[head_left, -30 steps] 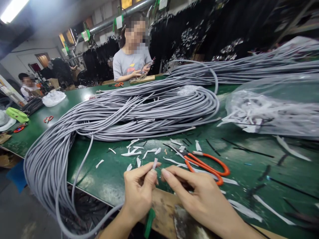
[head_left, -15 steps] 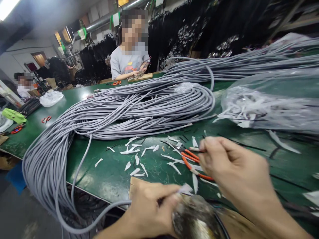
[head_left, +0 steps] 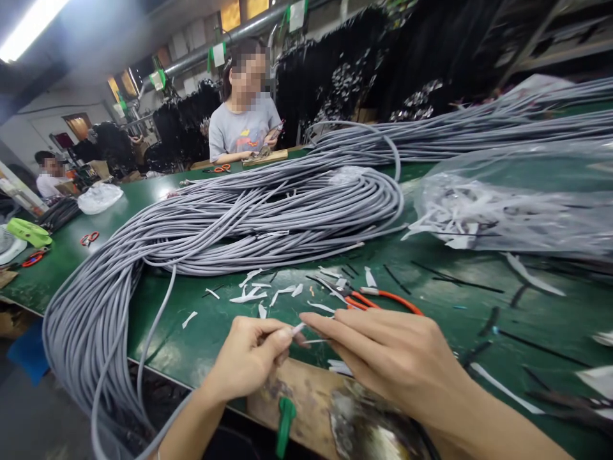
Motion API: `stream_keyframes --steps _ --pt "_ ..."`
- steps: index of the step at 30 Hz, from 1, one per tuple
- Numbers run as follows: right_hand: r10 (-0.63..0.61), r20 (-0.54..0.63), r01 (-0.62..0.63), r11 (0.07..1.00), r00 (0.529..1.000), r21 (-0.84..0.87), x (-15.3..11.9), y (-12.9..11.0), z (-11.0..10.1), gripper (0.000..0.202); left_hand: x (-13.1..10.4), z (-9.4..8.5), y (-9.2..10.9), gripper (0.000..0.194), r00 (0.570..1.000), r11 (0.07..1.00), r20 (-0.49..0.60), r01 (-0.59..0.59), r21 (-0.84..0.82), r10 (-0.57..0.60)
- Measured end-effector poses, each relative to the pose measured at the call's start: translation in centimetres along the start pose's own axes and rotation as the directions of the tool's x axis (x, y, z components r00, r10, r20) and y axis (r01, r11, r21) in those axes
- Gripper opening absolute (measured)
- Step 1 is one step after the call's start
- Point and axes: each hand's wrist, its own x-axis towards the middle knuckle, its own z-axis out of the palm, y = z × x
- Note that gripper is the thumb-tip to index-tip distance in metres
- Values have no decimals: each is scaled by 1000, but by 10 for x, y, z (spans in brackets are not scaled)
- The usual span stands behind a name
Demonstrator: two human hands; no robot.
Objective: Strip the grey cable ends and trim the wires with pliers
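My left hand is closed in a pinch on the end of a grey cable, whose pale tip sticks out past the thumb. Close against that tip is my right hand, back upward, its fingers pressed together. A thin white strand runs from the left fingers to beneath the right ones; the right thumb and whatever it pinches are hidden. Below both hands lies a wooden board with a green clip-like piece and a dark, crusted lump. Orange-handled cutters rest just beyond the right hand.
A large coil of grey cable spreads over the green table. White scraps and black offcuts litter it. A clear plastic bag of scraps lies right. Across the table sits a person with hands at a board.
My right hand has come down and left, from beside the cutters to the cable end. My left hand has lifted off the board, bringing the cable end up with it.
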Motion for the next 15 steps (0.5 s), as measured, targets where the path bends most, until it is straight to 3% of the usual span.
stream_keyframes --steps 2,4,6,8,10,12,15 --pt "-3 49 4 1000 999 -24 -1 0 0 35 2 0 1 34 999 984 -28 -14 179 19" --pt "42 170 -46 999 985 22 -2 -1 2 33 5 -3 1 26 996 924 -30 -70 375 88" --pt "131 306 -175 977 943 122 -1 -2 3 30 6 -8 0 20 985 841 55 -168 513 164" --pt "214 428 -344 904 878 254 2 -3 5 27 7 -16 -3 18 962 803 180 -271 531 205" --pt "267 533 -503 783 803 367 7 -4 5 27 6 -22 -7 17 935 824 235 -348 447 267" --pt "291 598 -611 654 747 446 13 -7 4 28 6 -23 -12 17 933 864 162 -358 353 320" --pt "330 599 -666 542 730 513 17 -12 3 32 7 -15 -18 17 951 921 -112 -244 303 289"
